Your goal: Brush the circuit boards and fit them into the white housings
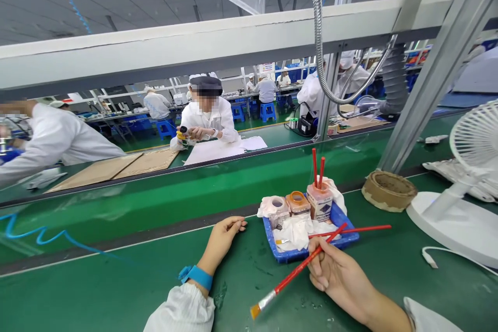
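My right hand (338, 275) grips a red-handled paintbrush (298, 270) whose flat, tan bristles point down and left over the green table. Just behind it is a blue tray (288, 257) with crumpled white tissue (295, 231) inside. A second red-handled brush (368, 229) lies across the tray and juts past its right side. Stained small bottles (298, 202) stand at the tray's back, and red handles (315, 168) stick up from the right-hand bottle (319, 202). Left of the tray, my left hand (223, 241) rests on the table with loosely extended fingers, holding nothing.
A roll of brown tape (389, 190) and a white fan (443, 218) stand at the right, near a white cable (430, 258). The green conveyor belt (163, 197) runs behind my table. Across it, a co-worker (208, 119) in white holds a tool. A flexible metal hose (319, 36) hangs above.
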`<state>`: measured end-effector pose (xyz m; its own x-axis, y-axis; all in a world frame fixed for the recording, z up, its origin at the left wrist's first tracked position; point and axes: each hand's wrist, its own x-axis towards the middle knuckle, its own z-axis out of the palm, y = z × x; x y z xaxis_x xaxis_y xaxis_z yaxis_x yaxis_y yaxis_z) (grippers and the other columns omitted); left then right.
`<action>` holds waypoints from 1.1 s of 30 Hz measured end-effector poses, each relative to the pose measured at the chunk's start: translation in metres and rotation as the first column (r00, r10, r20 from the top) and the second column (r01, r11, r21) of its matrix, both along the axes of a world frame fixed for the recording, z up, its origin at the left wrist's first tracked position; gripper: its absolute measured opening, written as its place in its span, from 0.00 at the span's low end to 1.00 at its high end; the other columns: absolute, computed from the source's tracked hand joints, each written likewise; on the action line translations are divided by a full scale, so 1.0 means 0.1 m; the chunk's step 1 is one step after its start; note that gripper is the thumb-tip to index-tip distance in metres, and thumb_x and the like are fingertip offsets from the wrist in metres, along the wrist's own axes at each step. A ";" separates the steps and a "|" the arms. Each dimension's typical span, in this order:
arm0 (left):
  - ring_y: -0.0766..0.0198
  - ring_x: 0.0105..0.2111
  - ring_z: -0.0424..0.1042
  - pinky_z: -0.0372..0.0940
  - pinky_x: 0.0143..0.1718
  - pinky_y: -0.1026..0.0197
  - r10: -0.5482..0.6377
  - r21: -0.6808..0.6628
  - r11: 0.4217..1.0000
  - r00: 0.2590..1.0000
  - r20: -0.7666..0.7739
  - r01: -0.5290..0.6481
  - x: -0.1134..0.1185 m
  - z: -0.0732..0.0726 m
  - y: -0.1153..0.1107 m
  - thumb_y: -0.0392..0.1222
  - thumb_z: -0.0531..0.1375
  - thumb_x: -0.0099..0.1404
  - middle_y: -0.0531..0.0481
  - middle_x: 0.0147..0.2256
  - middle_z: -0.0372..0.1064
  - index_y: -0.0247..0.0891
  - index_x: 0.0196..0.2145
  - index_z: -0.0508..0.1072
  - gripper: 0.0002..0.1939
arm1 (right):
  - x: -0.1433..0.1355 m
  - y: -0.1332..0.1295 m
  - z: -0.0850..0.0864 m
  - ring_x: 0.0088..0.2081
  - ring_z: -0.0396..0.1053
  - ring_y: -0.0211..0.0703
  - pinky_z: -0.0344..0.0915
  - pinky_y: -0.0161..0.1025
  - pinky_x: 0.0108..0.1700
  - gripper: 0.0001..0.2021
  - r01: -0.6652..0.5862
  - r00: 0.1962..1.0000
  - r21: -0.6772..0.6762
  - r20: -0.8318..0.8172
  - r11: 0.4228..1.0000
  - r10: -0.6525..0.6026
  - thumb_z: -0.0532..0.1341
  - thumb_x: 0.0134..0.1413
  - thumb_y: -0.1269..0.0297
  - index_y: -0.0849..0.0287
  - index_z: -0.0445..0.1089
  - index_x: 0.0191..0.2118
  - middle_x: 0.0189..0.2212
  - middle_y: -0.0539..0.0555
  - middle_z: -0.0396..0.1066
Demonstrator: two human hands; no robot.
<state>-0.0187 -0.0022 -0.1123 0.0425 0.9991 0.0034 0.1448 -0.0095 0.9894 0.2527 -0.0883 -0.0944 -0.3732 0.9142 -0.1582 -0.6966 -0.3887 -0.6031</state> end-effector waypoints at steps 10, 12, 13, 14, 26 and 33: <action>0.59 0.33 0.73 0.65 0.41 0.56 -0.017 0.015 1.000 0.998 -0.062 0.018 0.02 0.03 -0.01 0.50 0.60 0.54 0.43 0.34 0.75 0.33 0.37 0.74 0.18 | -0.01 0.00 0.00 0.15 0.57 0.32 0.50 0.32 0.20 0.14 0.002 1.000 -0.021 0.004 1.000 -0.002 0.62 0.49 0.52 0.60 0.68 0.28 0.15 0.49 0.64; 0.60 0.33 0.72 0.65 0.41 0.57 -0.020 0.022 1.000 0.998 -0.067 0.021 0.02 0.03 -0.01 0.50 0.60 0.55 0.44 0.33 0.75 0.34 0.36 0.74 0.17 | -0.01 0.00 0.01 0.15 0.57 0.32 0.50 0.32 0.20 0.15 -0.007 1.000 -0.022 0.006 1.000 0.007 0.62 0.49 0.52 0.60 0.68 0.28 0.15 0.49 0.64; 0.60 0.33 0.72 0.65 0.41 0.57 -0.020 0.026 0.999 0.997 -0.070 0.022 0.02 0.03 -0.01 0.50 0.59 0.55 0.44 0.33 0.75 0.34 0.36 0.74 0.17 | -0.01 0.00 0.01 0.15 0.57 0.32 0.50 0.32 0.20 0.15 -0.007 1.000 -0.017 0.010 1.000 0.007 0.62 0.48 0.52 0.60 0.68 0.28 0.15 0.49 0.63; 0.60 0.33 0.72 0.65 0.40 0.58 -0.019 0.030 0.999 0.997 -0.074 0.021 0.02 0.04 -0.01 0.51 0.59 0.55 0.44 0.33 0.75 0.34 0.36 0.74 0.17 | -0.01 0.00 0.01 0.15 0.57 0.32 0.50 0.33 0.20 0.15 -0.006 1.000 -0.012 0.015 1.000 0.006 0.62 0.48 0.51 0.60 0.68 0.28 0.15 0.49 0.63; 0.60 0.30 0.72 0.64 0.36 0.59 -0.006 0.014 1.000 0.992 -0.122 0.008 0.04 0.08 -0.03 0.56 0.53 0.60 0.43 0.30 0.75 0.32 0.29 0.76 0.23 | 0.01 0.02 -0.02 0.15 0.57 0.32 0.49 0.33 0.20 0.13 0.002 1.000 -0.010 -0.005 1.000 -0.002 0.60 0.51 0.53 0.60 0.68 0.29 0.16 0.50 0.64; 0.60 0.31 0.71 0.64 0.36 0.59 -0.018 0.027 0.999 0.989 -0.148 0.023 0.04 0.05 -0.01 0.54 0.54 0.59 0.45 0.29 0.75 0.33 0.29 0.76 0.21 | 0.00 0.02 -0.03 0.15 0.57 0.32 0.49 0.32 0.20 0.13 -0.015 1.000 -0.009 -0.022 1.000 0.015 0.61 0.51 0.53 0.60 0.69 0.29 0.16 0.50 0.64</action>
<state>-0.0151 -0.0031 -0.1071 0.0651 0.9976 0.0238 0.2890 -0.0417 0.9564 0.2526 -0.0862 -0.0978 -0.3906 0.9069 -0.1581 -0.7032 -0.4048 -0.5845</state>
